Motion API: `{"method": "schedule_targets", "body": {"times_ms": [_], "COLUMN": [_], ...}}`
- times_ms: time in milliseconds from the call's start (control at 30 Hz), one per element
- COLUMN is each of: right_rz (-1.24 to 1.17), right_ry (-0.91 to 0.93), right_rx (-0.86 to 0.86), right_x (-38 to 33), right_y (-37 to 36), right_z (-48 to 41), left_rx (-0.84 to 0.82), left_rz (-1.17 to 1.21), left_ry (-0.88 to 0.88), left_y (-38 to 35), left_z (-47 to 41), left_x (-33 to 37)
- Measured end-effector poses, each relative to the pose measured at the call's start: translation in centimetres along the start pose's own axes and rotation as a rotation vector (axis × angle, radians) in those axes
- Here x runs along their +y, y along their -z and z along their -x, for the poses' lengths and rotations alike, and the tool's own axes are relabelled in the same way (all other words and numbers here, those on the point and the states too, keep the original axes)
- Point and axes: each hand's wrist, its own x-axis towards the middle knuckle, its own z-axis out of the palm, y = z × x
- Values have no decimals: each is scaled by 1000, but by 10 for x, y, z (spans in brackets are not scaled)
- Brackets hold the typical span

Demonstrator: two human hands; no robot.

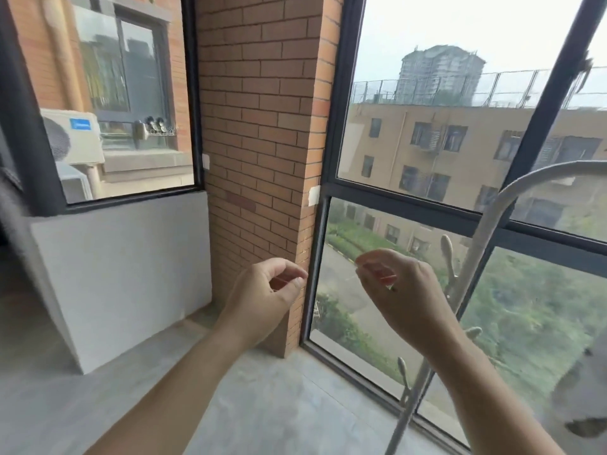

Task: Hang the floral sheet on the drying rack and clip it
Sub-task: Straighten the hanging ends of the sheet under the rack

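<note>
Fingers (295,269) of the left hand (262,293) and right hand (397,290) curl loosely; whether they pinch anything, I cannot tell. The floral sheet is out of view. Fetch it, then drape it evenly over the drying rack (423,372) before clipping.

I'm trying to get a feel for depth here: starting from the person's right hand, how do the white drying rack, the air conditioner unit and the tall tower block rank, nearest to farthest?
1. white drying rack, just beside the right hand, on its right.
2. air conditioner unit, outside the left window.
3. tall tower block, far off, upper right.
</note>
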Motion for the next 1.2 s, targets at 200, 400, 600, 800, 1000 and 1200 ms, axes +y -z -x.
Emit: {"method": "schedule_targets", "body": {"times_ms": [200,400,600,800,1000,1200], "right_rz": [-72,-138,-147,-105,-27,11], "right_ry": [-116,-234,-387,-640,-870,-1070], "right_rx": [-8,-14,-13,34,136,278], "right_x": [48,93,132,167,176,190], "right_y": [-62,-112,-163,-211,-241,-240], "right_z": [-41,-82,-101,-100,-111,-108], "left_rx": [-50,-101,-213,-405,-595,-834], "left_rz": [-9,19,217,231,293,372], "left_ry": [59,116,205,237,225,202], "left_y": [-17,-41,-73,-96,-114,-170], "left_z": [-60,-122,-162,-218,-284,-323], "left_x": [-52,-92,-143,-207,-254,-261]}}
